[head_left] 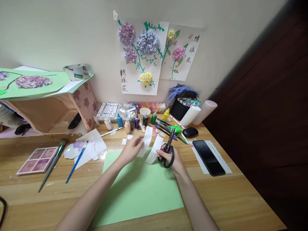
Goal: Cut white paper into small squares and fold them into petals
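1. Green sheet: flat on the wooden table, beneath both forearms; bare in its near part.
2. Right hand: fingers curled through the handles of the scissors, thumb and forefinger pinching the edge of a curved white strip.
3. Scissors: dark handles, blades pointing away and upward. Probably stiff and the heavier item here; best held by the loops, clear of the blades.
4. Curved white strip: above the sheet's far part, beside the scissors. Looks like paper: light, bendable, likely to crease or tear; an edge pinch should suffice.
5. Left hand: thumb and fingers closed together on the straighter white strip.
6. Straighter white strip: upright, just left of its fellow. Seemingly light and limp; take it lightly by a side edge.
7. Beyond: loose pens, purple bottle, paper cup.
8. Wall: flower picture, with raised blooms.
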Available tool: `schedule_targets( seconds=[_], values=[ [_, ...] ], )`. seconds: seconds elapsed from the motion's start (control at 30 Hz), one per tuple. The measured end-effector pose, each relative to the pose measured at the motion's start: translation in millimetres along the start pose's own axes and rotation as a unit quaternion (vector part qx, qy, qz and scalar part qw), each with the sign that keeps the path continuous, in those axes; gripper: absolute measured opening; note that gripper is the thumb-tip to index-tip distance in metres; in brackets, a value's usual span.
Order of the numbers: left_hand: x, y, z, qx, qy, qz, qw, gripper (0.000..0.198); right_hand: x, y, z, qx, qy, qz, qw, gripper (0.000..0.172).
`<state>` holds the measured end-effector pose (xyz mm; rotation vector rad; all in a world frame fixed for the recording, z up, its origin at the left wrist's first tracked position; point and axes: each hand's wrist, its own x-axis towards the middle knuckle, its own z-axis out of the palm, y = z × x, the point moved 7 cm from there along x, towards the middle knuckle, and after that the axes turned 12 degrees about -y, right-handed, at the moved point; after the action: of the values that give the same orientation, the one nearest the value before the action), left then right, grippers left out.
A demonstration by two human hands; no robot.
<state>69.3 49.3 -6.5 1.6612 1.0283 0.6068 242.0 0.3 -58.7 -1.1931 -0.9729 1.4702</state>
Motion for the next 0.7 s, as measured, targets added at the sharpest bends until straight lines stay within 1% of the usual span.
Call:
schedule_targets(
  seconds=[0.07, 0.17, 0.2, 0.23, 0.27, 0.33, 0.4, 0.47, 0.5, 0.53, 0.6, 0.7],
  values=[
    [-0.7, -2.2, -14.5, -0.025, 0.038, -0.020, 0.999, 0.028, -0.7, 1.9, -6.9, -0.036, 0.017, 0.020, 0.999, 0.045],
    [-2.5, -6.6, -30.4, -0.039, 0.064, -0.053, 0.996, 0.022, -2.4, -3.2, -18.5, -0.104, 0.081, -0.001, 0.991, 0.045],
    [-3.4, -7.4, -34.3, -0.042, 0.069, -0.057, 0.995, 0.021, -2.7, -4.6, -19.2, -0.112, 0.088, -0.013, 0.990, 0.045],
    [-4.5, -7.4, -37.9, -0.042, 0.074, -0.055, 0.995, 0.018, -2.4, -4.6, -16.9, -0.106, 0.078, -0.022, 0.991, 0.046],
    [-5.8, -6.3, -41.2, -0.038, 0.079, -0.048, 0.995, 0.016, -1.6, -2.4, -10.3, -0.083, 0.040, -0.022, 0.996, 0.047],
    [-9.4, -2.0, -47.9, -0.013, 0.088, -0.027, 0.996, 0.017, -3.0, 4.1, 12.5, -0.007, -0.080, -0.009, 0.997, 0.055],
    [-14.0, 2.4, -55.3, 0.025, 0.104, -0.017, 0.994, 0.024, -12.9, 11.6, 43.1, 0.033, -0.224, 0.028, 0.974, 0.066],
    [-18.5, 4.9, -62.3, 0.057, 0.121, -0.018, 0.991, 0.028, -26.7, 15.2, 67.0, 0.020, -0.313, 0.042, 0.949, 0.068],
    [-20.2, 5.4, -64.8, 0.069, 0.128, -0.020, 0.989, 0.028, -32.8, 16.9, 75.9, 0.003, -0.338, 0.047, 0.940, 0.068],
    [-21.4, 5.5, -66.1, 0.079, 0.132, -0.020, 0.988, 0.029, -37.5, 18.6, 82.4, -0.014, -0.350, 0.050, 0.935, 0.068],
    [-22.0, 5.1, -65.0, 0.100, 0.131, -0.022, 0.986, 0.029, -42.7, 22.7, 90.2, -0.044, -0.351, 0.061, 0.933, 0.070],
    [-20.2, 3.4, -54.5, 0.128, 0.111, -0.029, 0.985, 0.030, -42.3, 26.2, 92.6, -0.074, -0.329, 0.058, 0.940, 0.069]
  ],
)
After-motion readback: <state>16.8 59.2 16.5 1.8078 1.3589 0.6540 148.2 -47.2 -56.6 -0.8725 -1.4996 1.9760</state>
